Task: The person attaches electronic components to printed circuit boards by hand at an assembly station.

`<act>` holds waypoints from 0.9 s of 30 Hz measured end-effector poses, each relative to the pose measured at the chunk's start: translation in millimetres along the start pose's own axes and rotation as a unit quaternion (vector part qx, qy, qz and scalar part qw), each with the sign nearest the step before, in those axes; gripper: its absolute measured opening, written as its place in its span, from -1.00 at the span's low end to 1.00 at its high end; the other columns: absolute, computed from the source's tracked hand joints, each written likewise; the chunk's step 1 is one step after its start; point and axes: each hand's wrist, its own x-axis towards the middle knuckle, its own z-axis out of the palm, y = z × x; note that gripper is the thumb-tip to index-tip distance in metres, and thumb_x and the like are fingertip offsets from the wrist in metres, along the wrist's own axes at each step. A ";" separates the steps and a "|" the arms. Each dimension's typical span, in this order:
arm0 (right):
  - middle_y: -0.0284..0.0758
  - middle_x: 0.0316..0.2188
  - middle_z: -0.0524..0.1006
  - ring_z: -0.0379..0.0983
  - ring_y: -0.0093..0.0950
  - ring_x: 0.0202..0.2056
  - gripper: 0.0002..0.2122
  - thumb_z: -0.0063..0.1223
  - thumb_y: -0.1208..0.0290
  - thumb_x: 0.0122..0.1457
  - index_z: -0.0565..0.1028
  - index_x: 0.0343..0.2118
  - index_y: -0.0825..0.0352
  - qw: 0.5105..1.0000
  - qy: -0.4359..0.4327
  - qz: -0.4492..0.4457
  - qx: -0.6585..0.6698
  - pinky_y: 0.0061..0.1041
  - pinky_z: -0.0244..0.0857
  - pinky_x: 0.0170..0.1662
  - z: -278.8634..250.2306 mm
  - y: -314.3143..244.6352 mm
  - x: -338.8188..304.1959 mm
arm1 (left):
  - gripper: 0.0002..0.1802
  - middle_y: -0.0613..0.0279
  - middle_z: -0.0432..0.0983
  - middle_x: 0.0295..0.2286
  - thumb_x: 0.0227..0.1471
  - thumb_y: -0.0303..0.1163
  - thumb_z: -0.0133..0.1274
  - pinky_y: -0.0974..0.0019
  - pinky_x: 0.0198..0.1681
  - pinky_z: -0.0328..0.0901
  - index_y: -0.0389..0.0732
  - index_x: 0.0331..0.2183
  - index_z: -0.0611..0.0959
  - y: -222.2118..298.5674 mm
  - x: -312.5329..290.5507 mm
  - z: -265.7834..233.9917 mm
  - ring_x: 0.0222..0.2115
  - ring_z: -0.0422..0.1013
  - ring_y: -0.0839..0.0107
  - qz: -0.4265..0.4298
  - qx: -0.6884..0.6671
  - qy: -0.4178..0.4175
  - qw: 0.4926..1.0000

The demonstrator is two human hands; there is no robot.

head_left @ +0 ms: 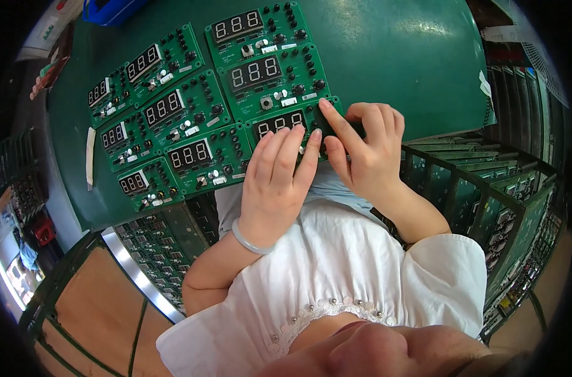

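Note:
A green circuit board [270,126] with a three-digit display lies at the table's near edge, the lowest of three in the right-hand column. My left hand [276,173] rests over its near part, fingers stretched and covering some of the display; its thumb is hidden. At the board's right end is my right hand [369,147]. Its index finger reaches the far right corner, its thumb points at the near right part, and the other fingers curl loosely. Neither hand is closed around anything visible. Directly beyond lies a similar board [248,97] with a white connector and black buttons.
More display boards [185,112] lie in columns to the left, with smaller ones [126,154] outermost. They sit on a green table [393,56]. A white strip [90,157] lies at left and a blue bin [113,9] at far left. Board-filled racks [481,182] stand below the table.

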 end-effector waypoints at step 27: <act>-0.39 -0.38 0.38 0.35 -0.40 -0.33 -0.68 0.09 0.31 0.05 0.60 -0.12 0.25 0.997 0.018 -0.023 0.069 -0.22 0.10 -0.09 -1.7 -6.9 -8.6 | -0.53 -0.04 0.41 0.03 -0.17 -0.57 0.25 0.06 0.13 0.32 -0.33 -0.13 0.52 -0.9 2.8 -8.4 0.04 0.36 0.01 0.009 -0.045 -0.010 0.999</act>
